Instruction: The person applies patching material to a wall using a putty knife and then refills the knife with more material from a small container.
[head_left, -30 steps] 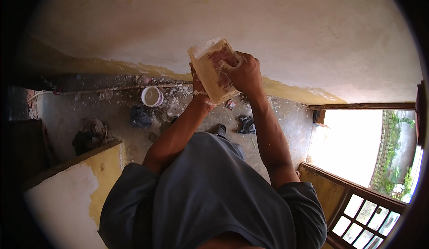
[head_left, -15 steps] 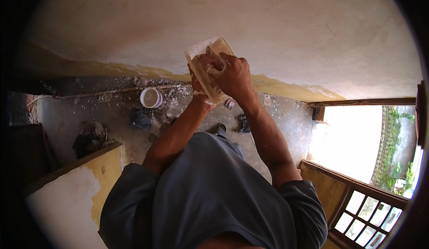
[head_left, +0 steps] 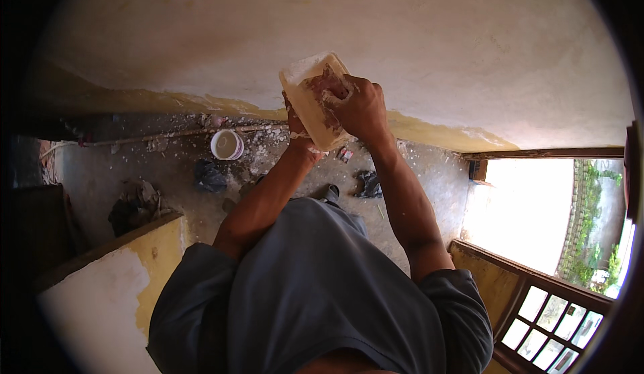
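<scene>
A shallow, oblong cream tray (head_left: 306, 109), smeared with pale plaster, is held up in front of the wall. Beneath it and along its left side, my left hand (head_left: 295, 124) supports it, most of the fingers hidden by the tray. My right hand (head_left: 362, 108) is closed over the tray's right side. In its grip is a flat, reddish-brown, plaster-caked scraper (head_left: 325, 84), which lies against the inside of the tray. White paste coats the thumb and finger of that hand.
The pale wall (head_left: 436, 52) rises ahead, with yellowish patches low down. On the speckled grey floor stand a white bucket (head_left: 227, 145) and dark plastic bags (head_left: 210, 176). A long pole (head_left: 161, 137) lies along the wall's foot. A low partition (head_left: 154, 253) is at left, an opening at right.
My right hand has shifted slightly right with the scraper, uncovering more of the tray's inside. The tray has tilted a little; my left hand stays under it.
</scene>
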Tool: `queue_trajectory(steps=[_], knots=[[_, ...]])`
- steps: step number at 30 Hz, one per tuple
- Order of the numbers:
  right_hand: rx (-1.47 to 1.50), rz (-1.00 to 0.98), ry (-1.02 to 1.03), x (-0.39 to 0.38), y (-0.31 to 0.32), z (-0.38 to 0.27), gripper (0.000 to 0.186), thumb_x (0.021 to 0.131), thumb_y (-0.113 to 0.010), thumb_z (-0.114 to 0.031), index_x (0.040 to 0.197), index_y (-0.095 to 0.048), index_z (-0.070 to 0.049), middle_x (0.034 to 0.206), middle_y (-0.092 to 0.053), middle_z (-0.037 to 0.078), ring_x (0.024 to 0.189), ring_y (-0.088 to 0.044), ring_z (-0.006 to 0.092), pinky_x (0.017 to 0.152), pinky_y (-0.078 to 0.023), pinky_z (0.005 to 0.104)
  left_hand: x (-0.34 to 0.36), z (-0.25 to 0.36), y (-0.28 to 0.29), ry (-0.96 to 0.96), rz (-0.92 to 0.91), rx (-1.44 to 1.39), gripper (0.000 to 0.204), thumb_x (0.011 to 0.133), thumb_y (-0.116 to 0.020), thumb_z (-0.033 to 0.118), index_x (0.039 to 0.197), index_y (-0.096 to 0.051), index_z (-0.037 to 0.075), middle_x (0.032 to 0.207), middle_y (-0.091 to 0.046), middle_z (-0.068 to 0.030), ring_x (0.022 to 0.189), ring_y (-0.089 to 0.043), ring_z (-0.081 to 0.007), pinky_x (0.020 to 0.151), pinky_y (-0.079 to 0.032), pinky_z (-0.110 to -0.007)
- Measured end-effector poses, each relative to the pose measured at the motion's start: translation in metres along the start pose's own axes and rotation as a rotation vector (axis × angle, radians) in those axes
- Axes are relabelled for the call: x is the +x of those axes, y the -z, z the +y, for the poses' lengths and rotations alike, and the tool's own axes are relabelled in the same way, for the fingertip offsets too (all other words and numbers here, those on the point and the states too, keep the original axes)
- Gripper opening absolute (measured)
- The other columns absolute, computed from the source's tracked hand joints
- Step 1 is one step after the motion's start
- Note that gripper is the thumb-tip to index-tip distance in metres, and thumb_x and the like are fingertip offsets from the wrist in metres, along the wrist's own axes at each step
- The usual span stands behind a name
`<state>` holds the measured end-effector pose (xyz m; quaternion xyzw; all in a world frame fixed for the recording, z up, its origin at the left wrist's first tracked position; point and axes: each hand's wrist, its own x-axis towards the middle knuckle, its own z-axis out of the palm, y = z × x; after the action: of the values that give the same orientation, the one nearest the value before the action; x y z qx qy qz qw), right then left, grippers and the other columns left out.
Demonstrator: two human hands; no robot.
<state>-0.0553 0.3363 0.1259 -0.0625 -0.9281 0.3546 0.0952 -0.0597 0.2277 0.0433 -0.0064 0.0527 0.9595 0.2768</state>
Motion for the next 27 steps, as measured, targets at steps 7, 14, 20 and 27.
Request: queue_trajectory(steps=[7, 14, 20, 27], knots=[[-0.034, -0.005, 0.013, -0.006, 0.008, -0.015, 0.036, 0.075, -0.075, -0.022, 0.098, -0.070, 0.005, 0.082, -0.070, 0.023, 0.079, -0.070, 0.0376, 0.072, -0.056, 0.0405, -0.010, -0.003, -0.022, -0.038, 0.047, 0.017, 0.047, 0.099, -0.041, 0.050, 0.133, -0.051, 0.018, 0.122, -0.061, -0.0028, 0.114, -0.060, -0.0211, 0.094, -0.054, -0.040], [0.009, 0.011, -0.020, -0.009, 0.003, -0.009, 0.030, 0.076, -0.076, -0.022, 0.098, -0.073, -0.002, 0.079, -0.068, 0.023, 0.077, -0.068, 0.0405, 0.071, -0.055, 0.0414, -0.010, -0.005, -0.017, -0.101, 0.176, 0.150, 0.051, 0.099, -0.040, 0.052, 0.137, -0.049, 0.019, 0.126, -0.060, -0.0043, 0.115, -0.061, -0.0231, 0.095, -0.054, -0.041], [0.056, 0.019, 0.065, -0.007, 0.007, -0.003, 0.022, 0.076, -0.074, -0.021, 0.093, -0.073, -0.007, 0.081, -0.070, 0.018, 0.075, -0.067, 0.0390, 0.067, -0.055, 0.0396, -0.008, -0.002, 0.001, 0.004, 0.003, -0.052, 0.068, 0.093, -0.036, 0.067, 0.140, -0.048, 0.019, 0.134, -0.057, -0.0075, 0.121, -0.057, -0.0294, 0.099, -0.049, -0.052], [-0.003, 0.021, 0.023, -0.003, 0.005, 0.005, 0.022, 0.076, -0.073, -0.021, 0.095, -0.074, -0.009, 0.082, -0.070, 0.018, 0.079, -0.067, 0.0387, 0.071, -0.054, 0.0410, -0.010, -0.002, -0.010, -0.012, 0.096, 0.044, 0.070, 0.092, -0.033, 0.068, 0.141, -0.047, 0.019, 0.136, -0.056, -0.0085, 0.122, -0.057, -0.0306, 0.099, -0.050, -0.052]])
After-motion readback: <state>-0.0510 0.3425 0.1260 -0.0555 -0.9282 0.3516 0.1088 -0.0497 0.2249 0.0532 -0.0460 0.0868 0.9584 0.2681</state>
